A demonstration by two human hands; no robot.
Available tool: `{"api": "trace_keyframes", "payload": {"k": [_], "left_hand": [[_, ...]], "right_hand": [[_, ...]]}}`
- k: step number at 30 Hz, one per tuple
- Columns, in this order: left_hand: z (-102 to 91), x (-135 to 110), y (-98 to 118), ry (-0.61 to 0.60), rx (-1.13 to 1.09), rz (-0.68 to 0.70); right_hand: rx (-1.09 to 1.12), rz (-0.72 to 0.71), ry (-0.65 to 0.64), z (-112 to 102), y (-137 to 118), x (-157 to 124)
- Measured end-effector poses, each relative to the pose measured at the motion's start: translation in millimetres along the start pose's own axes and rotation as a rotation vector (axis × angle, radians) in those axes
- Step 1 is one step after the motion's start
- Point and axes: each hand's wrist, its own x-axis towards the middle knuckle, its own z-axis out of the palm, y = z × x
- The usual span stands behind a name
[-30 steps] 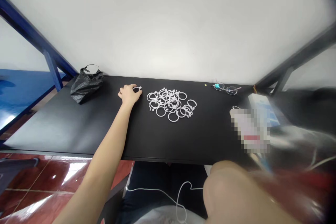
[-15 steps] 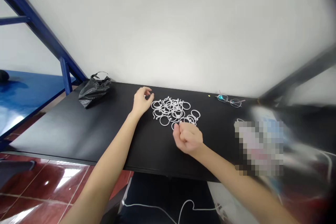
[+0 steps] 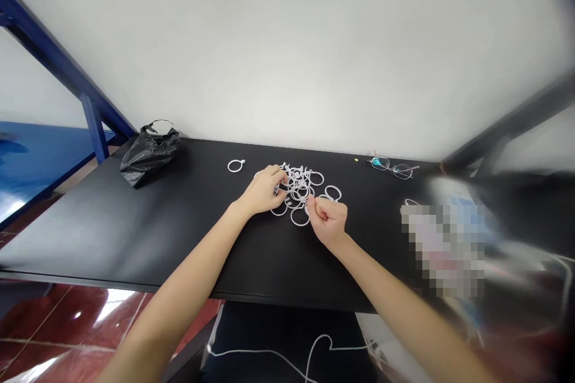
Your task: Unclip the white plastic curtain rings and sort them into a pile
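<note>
Flanking ring pile [image 3: 298, 178]: two hands [image 3: 266, 189] [image 3: 329, 219]; one ring [image 3: 242, 161] apart.

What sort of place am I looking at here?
Probably a simple indoor workroom, though a classroom or study space is possible. A long black table runs along a plain white wall, the floor is glossy red tile, and a pile of small white rings lies spread for handwork.
</note>
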Motion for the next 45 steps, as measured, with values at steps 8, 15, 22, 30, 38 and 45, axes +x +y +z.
{"api": "trace_keyframes", "payload": {"k": [8, 15, 22, 30, 38, 45], "left_hand": [[4.6, 0, -1, -0.042, 0.032, 0.005], [8.5, 1, -5, 0.042, -0.08, -0.027], [5.2, 8, 8, 0.258, -0.767, -0.267], [2.1, 7, 21, -0.178, -1.273, -0.377], [0.9, 3, 32, -0.087, -1.458, -0.28], [11.2, 1, 32, -0.114, -1.445, -0.247]], "right_hand": [[-0.016, 0.005, 0.023, -1, 3, 1], [0.002, -0.03, 0.029, 1, 4, 0], [0.033, 0.044, 0.015, -2, 8, 3], [0.226, 0.371, -0.315, -8, 11, 8], [0.254, 0.489, -0.215, -4, 14, 5], [0.423, 0.599, -0.246, -1, 12, 6]]}}
